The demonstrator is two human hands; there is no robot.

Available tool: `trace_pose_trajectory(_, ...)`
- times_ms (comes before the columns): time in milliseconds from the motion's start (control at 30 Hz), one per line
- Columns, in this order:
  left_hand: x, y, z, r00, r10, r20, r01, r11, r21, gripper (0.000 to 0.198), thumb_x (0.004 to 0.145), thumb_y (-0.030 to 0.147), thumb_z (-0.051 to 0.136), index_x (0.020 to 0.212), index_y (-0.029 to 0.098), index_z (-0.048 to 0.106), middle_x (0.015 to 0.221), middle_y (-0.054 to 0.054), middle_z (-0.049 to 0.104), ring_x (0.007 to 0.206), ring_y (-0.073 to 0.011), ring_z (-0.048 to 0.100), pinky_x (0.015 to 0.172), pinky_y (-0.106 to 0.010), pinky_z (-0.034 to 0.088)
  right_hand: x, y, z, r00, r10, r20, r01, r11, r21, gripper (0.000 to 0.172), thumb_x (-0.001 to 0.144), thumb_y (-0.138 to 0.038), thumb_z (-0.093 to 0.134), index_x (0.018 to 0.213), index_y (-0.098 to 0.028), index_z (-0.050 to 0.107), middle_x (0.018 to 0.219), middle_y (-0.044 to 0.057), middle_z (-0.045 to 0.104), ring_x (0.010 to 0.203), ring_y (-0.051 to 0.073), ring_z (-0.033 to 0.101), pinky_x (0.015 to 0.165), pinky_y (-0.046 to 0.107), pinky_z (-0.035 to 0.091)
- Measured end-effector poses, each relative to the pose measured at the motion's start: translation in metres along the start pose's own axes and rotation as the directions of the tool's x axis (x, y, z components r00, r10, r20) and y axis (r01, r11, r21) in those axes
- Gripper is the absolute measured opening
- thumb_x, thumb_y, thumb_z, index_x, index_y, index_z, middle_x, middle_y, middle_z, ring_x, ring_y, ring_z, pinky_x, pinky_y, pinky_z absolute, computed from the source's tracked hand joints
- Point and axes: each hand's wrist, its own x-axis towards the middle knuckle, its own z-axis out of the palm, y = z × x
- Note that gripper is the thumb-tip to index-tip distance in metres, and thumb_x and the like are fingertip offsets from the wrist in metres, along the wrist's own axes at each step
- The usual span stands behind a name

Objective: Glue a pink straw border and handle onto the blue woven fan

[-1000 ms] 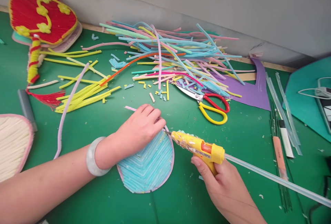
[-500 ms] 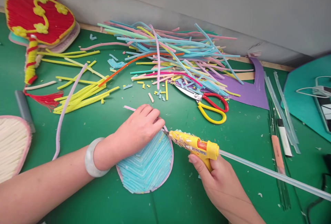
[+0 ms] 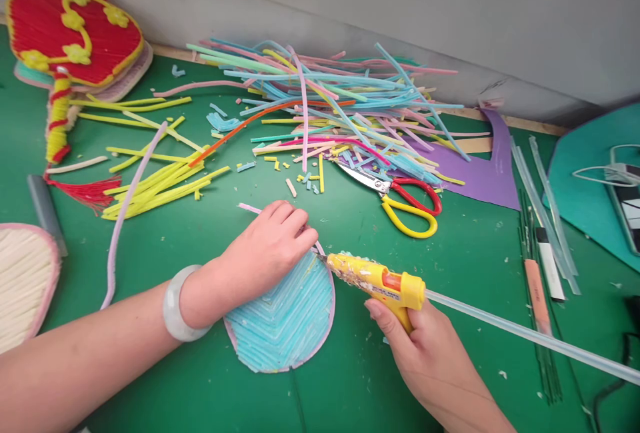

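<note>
A round fan panel (image 3: 285, 326) of blue pipe cleaners, edged in pale pink, lies on the green table. My left hand (image 3: 277, 240) is closed over its upper edge, gripping a pale pink pipe cleaner (image 3: 249, 208) whose free end sticks out to the left; the fingertips are partly hidden. My right hand (image 3: 420, 346) is wrapped around the handle of a yellow hot glue gun (image 3: 377, 280). Its nozzle points left and meets the panel's upper right edge, close to my left fingers. A long clear glue stick (image 3: 530, 336) runs out of its back.
Red-and-yellow-handled scissors (image 3: 395, 193) lie beyond the panel, beside a heap of coloured pipe cleaners (image 3: 340, 100). Yellow pipe cleaners (image 3: 160, 190) and a red fan (image 3: 75, 33) are at left, a cream panel (image 3: 25, 280) nearer. Clear glue sticks (image 3: 553, 213) and green wires (image 3: 547, 373) lie right.
Almost nothing differs. Both hands keep their holds, and the glue gun's nozzle stays at the panel's edge; the view has shifted very slightly.
</note>
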Motion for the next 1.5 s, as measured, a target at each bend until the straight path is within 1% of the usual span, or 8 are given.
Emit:
trace_pose_trajectory(367,0.0,0.0,0.0,1.0,-0.001,-0.015,0.001,1.0,-0.001,0.014,0.089,0.003,0.052,0.083,0.014,0.06,0.089,-0.012,0.059,0.084,-0.0245,0.051,0.08,-0.041,0.051,0.001,-0.001,-0.002,0.999,0.034,0.017,-0.034,0.999,0.026,0.046,0.092,-0.057,0.043,0.067,-0.023,0.061,0.052,0.0,0.058,0.044,0.016,0.052,0.041,0.026,0.041)
trace_pose_trajectory(500,-0.001,0.0,0.0,1.0,-0.004,-0.017,0.004,1.0,-0.001,0.015,0.088,0.002,0.052,0.082,0.013,0.059,0.089,-0.012,0.059,0.085,-0.025,0.051,0.081,-0.042,0.051,-0.002,0.003,-0.005,0.995,0.102,0.003,-0.102,0.992,0.073,0.046,0.09,-0.061,0.044,0.072,-0.023,0.065,0.058,0.001,0.063,0.049,0.017,0.057,0.045,0.027,0.044)
trace_pose_trajectory(700,-0.001,0.001,0.0,0.999,-0.018,-0.027,0.018,1.0,0.001,0.016,0.088,0.001,0.051,0.081,0.013,0.059,0.09,-0.013,0.059,0.088,-0.0259,0.051,0.082,-0.042,0.052,-0.004,0.011,-0.006,0.965,0.259,-0.041,-0.252,0.958,0.137,0.049,0.085,-0.068,0.047,0.073,-0.024,0.065,0.056,-0.001,0.058,0.049,0.016,0.053,0.044,0.026,0.044)
trace_pose_trajectory(900,-0.001,0.002,0.0,0.999,-0.02,-0.028,0.021,1.0,0.014,0.02,0.089,0.0,0.046,0.08,0.013,0.059,0.088,-0.014,0.058,0.09,-0.0263,0.051,0.086,-0.043,0.051,-0.003,0.013,-0.004,0.949,0.315,-0.022,-0.308,0.937,0.164,0.051,0.082,-0.071,0.048,0.074,-0.024,0.065,0.054,-0.002,0.054,0.047,0.016,0.048,0.042,0.025,0.042)
trace_pose_trajectory(1100,0.0,0.002,0.0,1.0,-0.016,-0.017,0.017,0.998,0.057,0.018,0.088,0.002,0.049,0.079,0.014,0.057,0.086,-0.012,0.058,0.079,-0.0246,0.049,0.076,-0.041,0.051,0.001,0.016,-0.004,0.923,0.386,-0.002,-0.379,0.907,0.185,0.055,0.081,-0.074,0.047,0.077,-0.023,0.066,0.056,-0.001,0.053,0.046,0.014,0.044,0.044,0.025,0.039)
trace_pose_trajectory(1333,0.0,0.002,0.0,0.999,-0.032,-0.016,0.033,0.997,0.072,0.02,0.088,0.0,0.046,0.079,0.014,0.057,0.085,-0.013,0.058,0.081,-0.0254,0.05,0.076,-0.04,0.05,0.015,0.021,-0.007,0.883,0.464,0.074,-0.465,0.841,0.278,0.061,0.08,-0.075,0.05,0.098,-0.021,0.071,0.077,0.004,0.065,0.062,0.016,0.056,0.054,0.026,0.045)
trace_pose_trajectory(1400,0.0,0.002,0.0,0.999,-0.037,-0.007,0.037,0.997,0.071,0.021,0.088,0.0,0.045,0.079,0.014,0.057,0.086,-0.013,0.058,0.082,-0.0254,0.05,0.076,-0.04,0.05,0.018,0.022,-0.007,0.873,0.483,0.066,-0.48,0.826,0.296,0.063,0.079,-0.075,0.051,0.103,-0.02,0.07,0.084,0.006,0.069,0.067,0.018,0.059,0.056,0.027,0.046)
trace_pose_trajectory(1500,-0.001,0.002,0.0,0.999,-0.04,0.009,0.04,0.996,0.076,0.022,0.089,0.001,0.043,0.08,0.015,0.058,0.087,-0.012,0.057,0.083,-0.0254,0.05,0.077,-0.04,0.049,0.02,0.027,-0.008,0.867,0.499,0.001,-0.489,0.848,0.202,0.062,0.081,-0.075,0.05,0.099,-0.019,0.069,0.077,0.005,0.068,0.061,0.018,0.058,0.052,0.028,0.043)
